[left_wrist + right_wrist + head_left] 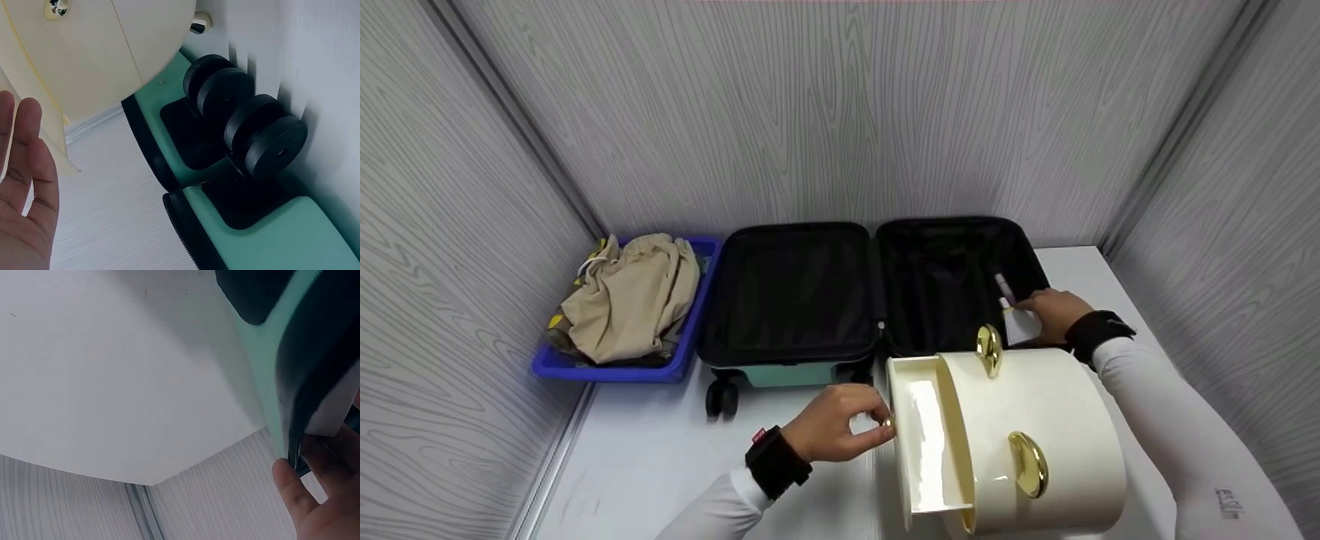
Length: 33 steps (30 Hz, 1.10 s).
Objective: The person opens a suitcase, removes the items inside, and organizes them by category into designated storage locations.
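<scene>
My left hand pinches the small gold knob on the front of a pulled-out drawer of a cream, round-sided cosmetics organizer. The left wrist view shows only some of that hand's fingers, beside the organizer. Over the right half of the open suitcase, my right hand holds a white flat bottle with a narrow cap, its fingers covering one edge. A slim pale pink tube lies just beyond the bottle. In the right wrist view, fingers bend against a white surface at the suitcase rim.
A blue basket of folded clothes, beige trousers on top, stands at the left. Black wheels stick out from the mint-green suitcase. Gold handles project from the organizer. Grey wood-patterned walls enclose the white table.
</scene>
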Tool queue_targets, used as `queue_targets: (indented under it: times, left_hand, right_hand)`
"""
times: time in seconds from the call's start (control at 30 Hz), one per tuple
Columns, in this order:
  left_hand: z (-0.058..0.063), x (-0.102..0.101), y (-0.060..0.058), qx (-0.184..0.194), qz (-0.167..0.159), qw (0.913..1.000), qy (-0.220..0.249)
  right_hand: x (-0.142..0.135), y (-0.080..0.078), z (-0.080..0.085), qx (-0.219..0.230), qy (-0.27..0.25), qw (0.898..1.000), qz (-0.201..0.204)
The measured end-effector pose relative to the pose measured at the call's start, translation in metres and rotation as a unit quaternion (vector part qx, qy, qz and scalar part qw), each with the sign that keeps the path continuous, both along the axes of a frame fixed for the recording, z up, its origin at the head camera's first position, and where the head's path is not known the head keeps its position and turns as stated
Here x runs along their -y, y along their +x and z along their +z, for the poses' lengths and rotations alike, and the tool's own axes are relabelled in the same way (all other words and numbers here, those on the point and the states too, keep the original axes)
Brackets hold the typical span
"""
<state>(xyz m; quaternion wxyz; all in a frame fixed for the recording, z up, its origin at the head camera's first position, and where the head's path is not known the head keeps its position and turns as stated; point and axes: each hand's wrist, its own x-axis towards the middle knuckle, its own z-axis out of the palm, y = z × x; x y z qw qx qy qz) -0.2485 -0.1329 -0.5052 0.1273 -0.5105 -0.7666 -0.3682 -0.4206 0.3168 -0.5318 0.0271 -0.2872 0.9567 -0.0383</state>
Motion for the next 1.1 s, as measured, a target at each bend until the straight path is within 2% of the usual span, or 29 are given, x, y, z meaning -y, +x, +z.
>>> queue_targets:
  times: [0.2,0.33,0.43,0.53,0.7,0.8,0.87,1.0,1.1]
  left_hand:
    - [0.000,0.001,-0.001,0.000,0.004,1.0000,0.002]
    - [-0.002,-0.001,0.000,0.003,0.000,1.0000,0.001]
    - [-0.003,0.000,-0.001,0.010,-0.004,0.9999,0.006]
    - [-0.001,0.001,-0.004,0.026,0.000,0.9996,0.015]
    - [0.005,0.000,-0.015,0.073,0.028,0.9956,0.052]
    - [0.014,-0.004,-0.022,0.109,0.054,0.9884,0.091]
    - [0.024,-0.009,-0.027,0.136,0.077,0.9812,0.113]
    - [0.051,-0.018,-0.035,0.191,0.119,0.9661,0.126]
    - [0.074,-0.026,-0.038,0.218,0.124,0.9610,0.117]
  right_hand:
    - [0.000,-0.004,0.002,0.009,-0.024,1.000,-0.015]
    - [-0.005,-0.005,0.011,0.029,-0.074,0.996,-0.042]
    - [-0.007,-0.006,0.030,0.042,-0.114,0.991,-0.053]
    - [-0.003,-0.005,0.056,0.049,-0.154,0.985,-0.057]
    - [0.008,0.005,0.103,0.054,-0.202,0.977,-0.043]
    - [0.018,0.016,0.127,0.055,-0.210,0.976,-0.017]
    - [0.027,0.024,0.141,0.053,-0.215,0.975,0.008]
    - [0.047,0.042,0.167,0.035,-0.223,0.972,0.065]
    - [0.065,0.056,0.183,0.013,-0.222,0.969,0.108]
